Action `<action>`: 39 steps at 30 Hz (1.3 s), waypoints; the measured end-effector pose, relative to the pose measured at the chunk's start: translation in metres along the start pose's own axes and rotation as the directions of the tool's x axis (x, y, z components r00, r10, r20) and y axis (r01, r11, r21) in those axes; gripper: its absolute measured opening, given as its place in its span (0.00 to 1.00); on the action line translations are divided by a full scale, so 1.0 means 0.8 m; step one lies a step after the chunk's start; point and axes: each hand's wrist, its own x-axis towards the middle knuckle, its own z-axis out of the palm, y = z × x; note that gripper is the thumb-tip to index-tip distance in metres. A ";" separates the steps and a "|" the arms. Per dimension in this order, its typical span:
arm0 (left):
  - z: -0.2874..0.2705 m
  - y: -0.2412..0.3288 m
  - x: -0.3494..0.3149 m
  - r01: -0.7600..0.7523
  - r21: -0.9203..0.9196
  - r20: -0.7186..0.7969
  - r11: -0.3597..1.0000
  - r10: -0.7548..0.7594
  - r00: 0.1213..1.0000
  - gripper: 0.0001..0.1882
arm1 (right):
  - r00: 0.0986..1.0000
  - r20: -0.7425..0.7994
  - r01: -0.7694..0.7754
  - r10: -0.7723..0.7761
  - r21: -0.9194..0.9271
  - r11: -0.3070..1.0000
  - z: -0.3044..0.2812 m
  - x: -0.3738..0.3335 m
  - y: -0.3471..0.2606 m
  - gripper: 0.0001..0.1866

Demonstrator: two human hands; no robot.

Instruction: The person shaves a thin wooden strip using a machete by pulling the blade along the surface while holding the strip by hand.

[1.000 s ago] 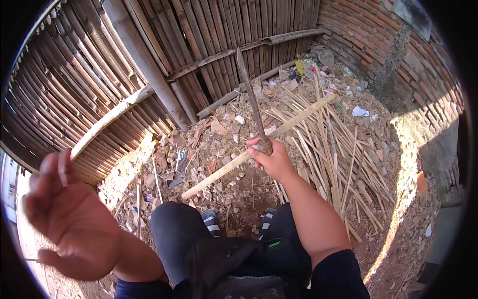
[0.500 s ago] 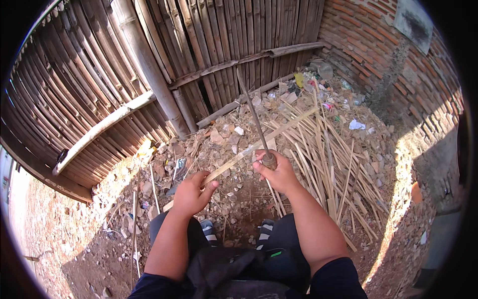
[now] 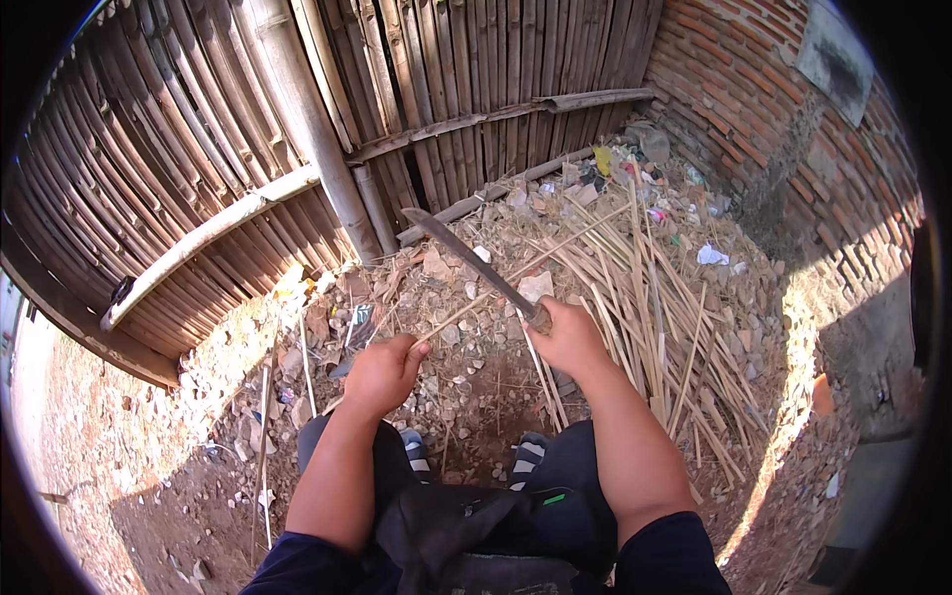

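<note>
My left hand [image 3: 381, 377] is closed around the near end of a long, thin bamboo strip [image 3: 458, 316], which slants up and away to the right. In my right hand [image 3: 569, 342] is the handle of a machete [image 3: 470, 256]; its dark, slightly curved blade points up and to the left. The blade crosses the strip in the picture, but I cannot tell whether they touch. To the right of my right hand, a loose pile of split bamboo strips [image 3: 659, 322] lies on the ground.
A bamboo fence [image 3: 466, 59] with a thick pole [image 3: 302, 119] stands ahead, meeting a brick wall [image 3: 724, 89] at the right. Stones and litter, including a white scrap [image 3: 711, 255], cover the ground. My feet in striped socks [image 3: 529, 456] are below.
The machete's blade has swung left and lower, from nearly upright to a slant across the strip. The strip has turned from its flat face to a narrow edge. Both hands keep their hold.
</note>
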 end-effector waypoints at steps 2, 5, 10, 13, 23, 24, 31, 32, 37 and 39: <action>0.004 0.008 -0.001 -0.051 0.020 -0.007 0.998 0.052 0.999 0.20 | 0.964 0.091 0.262 -0.249 -0.186 0.947 0.013 -0.019 -0.006 0.16; -0.008 0.016 -0.006 0.036 0.093 0.144 0.995 -0.049 0.988 0.21 | 0.985 0.109 0.142 -0.133 -0.082 0.986 0.009 -0.006 0.003 0.21; -0.006 0.022 -0.007 0.072 0.130 0.127 0.989 -0.088 0.988 0.21 | 1.000 0.008 -0.002 0.002 -0.027 1.000 0.011 0.009 0.032 0.25; -0.003 0.012 -0.007 0.054 0.116 0.153 0.992 -0.071 0.986 0.21 | 0.964 0.257 0.110 -0.067 -0.154 0.982 0.011 -0.006 -0.016 0.24; -0.013 -0.004 -0.005 0.003 0.069 0.111 0.998 -0.011 0.994 0.22 | 0.978 0.158 0.158 -0.133 -0.163 0.974 0.008 -0.014 -0.012 0.20; -0.015 -0.003 -0.004 -0.004 0.026 0.139 1.000 0.001 0.990 0.23 | 0.978 0.164 0.153 -0.126 -0.162 0.975 0.011 -0.012 -0.006 0.20; -0.020 -0.002 0.003 0.033 -0.060 0.173 0.998 -0.022 0.985 0.24 | 1.000 -0.025 -0.013 0.014 0.050 0.999 0.010 0.006 0.022 0.16; -0.019 -0.002 0.003 0.054 -0.072 0.175 0.996 -0.041 0.984 0.23 | 0.998 0.013 0.058 -0.058 -0.035 0.998 0.017 -0.005 0.006 0.16; -0.022 0.008 -0.001 0.056 -0.115 0.211 0.992 -0.031 0.977 0.23 | 0.991 0.074 0.113 -0.109 -0.048 0.992 0.009 0.003 0.021 0.15; -0.020 0.007 0.002 0.017 -0.135 0.161 0.991 0.005 0.987 0.22 | 0.993 0.086 0.092 -0.084 -0.094 0.991 0.010 0.006 0.019 0.16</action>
